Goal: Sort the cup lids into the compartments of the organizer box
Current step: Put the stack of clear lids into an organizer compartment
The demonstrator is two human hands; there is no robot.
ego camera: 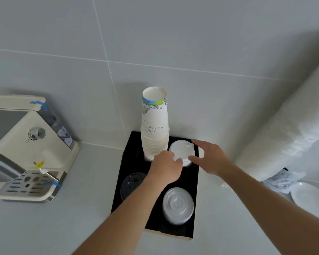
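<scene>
White lids (181, 150) stand at frame centre, in the upper-right compartment of the organizer box (191, 178). Left grip (166, 168) curls onto their lower-left rim, fingertips hidden. Right grip (210, 159), fingers spread straight, brackets their right side; contact unclear. Clear lids (178, 205) are blurred. Grey desk (63, 227), tiled wall (173, 34).

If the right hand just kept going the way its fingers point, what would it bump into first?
The white lids in the organizer box: the fingers of the right hand reach either side of them. Past them stands the paper cup stack; depth is hard to judge.
</scene>
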